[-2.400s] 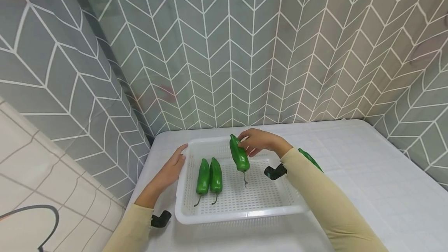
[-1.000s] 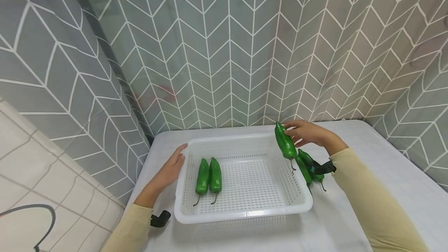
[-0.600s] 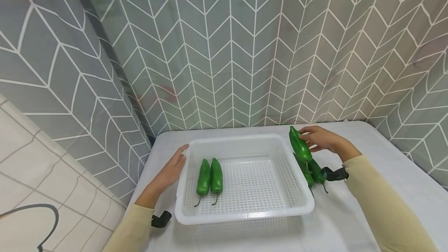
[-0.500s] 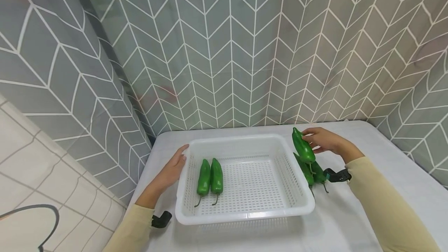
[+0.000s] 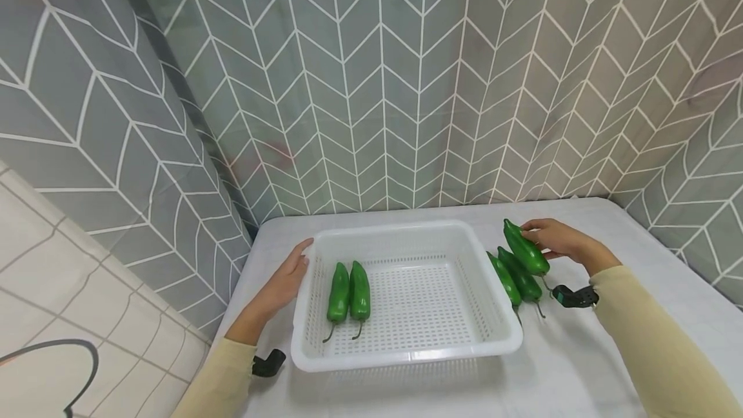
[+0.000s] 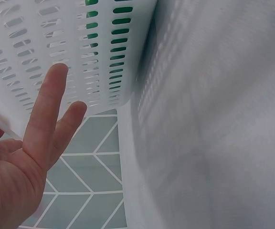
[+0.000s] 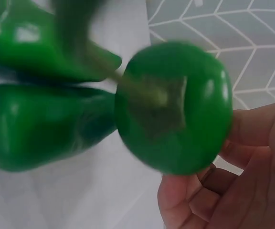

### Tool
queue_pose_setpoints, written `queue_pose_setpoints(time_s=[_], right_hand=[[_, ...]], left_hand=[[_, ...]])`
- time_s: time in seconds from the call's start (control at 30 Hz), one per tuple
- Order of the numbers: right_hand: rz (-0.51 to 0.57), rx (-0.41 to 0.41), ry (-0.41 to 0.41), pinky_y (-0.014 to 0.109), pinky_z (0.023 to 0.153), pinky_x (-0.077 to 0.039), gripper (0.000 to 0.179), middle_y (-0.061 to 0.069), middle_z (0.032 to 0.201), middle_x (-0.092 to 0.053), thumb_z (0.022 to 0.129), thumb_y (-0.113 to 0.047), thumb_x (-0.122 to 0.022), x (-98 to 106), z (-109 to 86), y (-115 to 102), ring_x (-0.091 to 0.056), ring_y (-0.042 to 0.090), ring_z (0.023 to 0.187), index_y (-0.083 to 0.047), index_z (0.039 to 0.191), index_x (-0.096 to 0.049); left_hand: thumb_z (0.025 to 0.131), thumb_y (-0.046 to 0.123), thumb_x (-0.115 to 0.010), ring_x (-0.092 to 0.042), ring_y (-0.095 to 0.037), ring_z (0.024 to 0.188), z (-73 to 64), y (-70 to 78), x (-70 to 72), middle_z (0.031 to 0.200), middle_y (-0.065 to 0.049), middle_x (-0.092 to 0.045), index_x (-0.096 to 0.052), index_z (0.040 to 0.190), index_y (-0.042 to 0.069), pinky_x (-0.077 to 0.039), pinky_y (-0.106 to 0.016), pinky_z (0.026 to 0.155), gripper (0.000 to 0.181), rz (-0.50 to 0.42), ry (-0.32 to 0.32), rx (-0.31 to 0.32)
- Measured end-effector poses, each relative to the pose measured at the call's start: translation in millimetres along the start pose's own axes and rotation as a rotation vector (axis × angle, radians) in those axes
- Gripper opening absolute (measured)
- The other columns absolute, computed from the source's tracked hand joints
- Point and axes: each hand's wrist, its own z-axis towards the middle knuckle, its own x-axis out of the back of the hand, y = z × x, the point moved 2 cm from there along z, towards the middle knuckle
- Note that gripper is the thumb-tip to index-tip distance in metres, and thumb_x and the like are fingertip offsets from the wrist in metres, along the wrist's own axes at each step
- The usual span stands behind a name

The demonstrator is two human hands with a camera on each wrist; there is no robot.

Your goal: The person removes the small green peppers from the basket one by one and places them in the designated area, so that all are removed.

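In the head view a white perforated plastic basket [image 5: 406, 357] stands on the table with two long green peppers [image 5: 338, 295] lying side by side at its left. My left hand [image 5: 281, 286] rests against the basket's left rim. In the left wrist view two straight fingers [image 6: 47, 114] lie along its outer wall. Right of the basket, my right hand [image 5: 560, 240] pinches a green pepper [image 5: 525, 250], its stem hanging toward me. Two more peppers [image 5: 518, 276] lie below it, beside the basket's right wall; the basket partly hides one. The right wrist view shows the held pepper's stem end [image 7: 175, 109].
A white cloth [image 5: 580, 353] covers the table. Grey curtains with a white zigzag pattern [image 5: 395, 82] hang behind and at both sides. White tiles [image 5: 75, 276] and a thin grey curved cord [image 5: 87, 347] show at the lower left.
My right hand has carried the pepper from above the basket over its right rim, then farther right and lower, past the two peppers on the table. The left hand has stayed at the rim.
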Motion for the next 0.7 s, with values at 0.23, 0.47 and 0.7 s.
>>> queue_pose_setpoints(time_s=[0.23, 0.47, 0.7], right_hand=[[-0.009, -0.046, -0.003, 0.047, 0.087, -0.055, 0.05, 0.023, 0.118, -0.063, 0.111, -0.021, -0.037, 2.8, -2.1, 14.6, -0.062, 0.037, 0.111, 0.019, 0.141, -0.037], [-0.004, -0.091, -0.001, 0.043, 0.082, -0.055, 0.049, 0.02, 0.114, -0.062, 0.111, -0.02, -0.037, 2.3, -0.9, 32.0, -0.06, 0.028, 0.103, 0.019, 0.14, -0.037], [-0.021, -0.136, 0.0, 0.041, 0.079, -0.056, 0.048, 0.025, 0.115, -0.06, 0.11, -0.019, -0.038, -0.8, 0.4, 44.4, -0.062, 0.029, 0.101, 0.02, 0.138, -0.038]], left_hand=[[0.114, 0.023, -0.024, -0.06, -0.036, 0.121, -0.3, 0.1, 1.2, 0.143, -0.025, -0.05, -0.013, 0.162, 0.009, -0.04, -0.057, 0.109, 0.052, -0.004, -0.002, 0.0], [0.114, 0.025, -0.025, -0.059, -0.035, 0.123, -1.0, 0.1, 0.7, 0.143, -0.024, -0.049, -0.013, 0.163, 0.01, -0.042, -0.056, 0.108, 0.052, -0.002, 0.003, 0.012], [0.114, 0.023, -0.024, -0.057, -0.037, 0.126, -0.4, 0.0, 1.6, 0.147, -0.024, -0.047, -0.012, 0.163, 0.011, -0.04, -0.058, 0.109, 0.052, 0.0, 0.004, 0.012]])
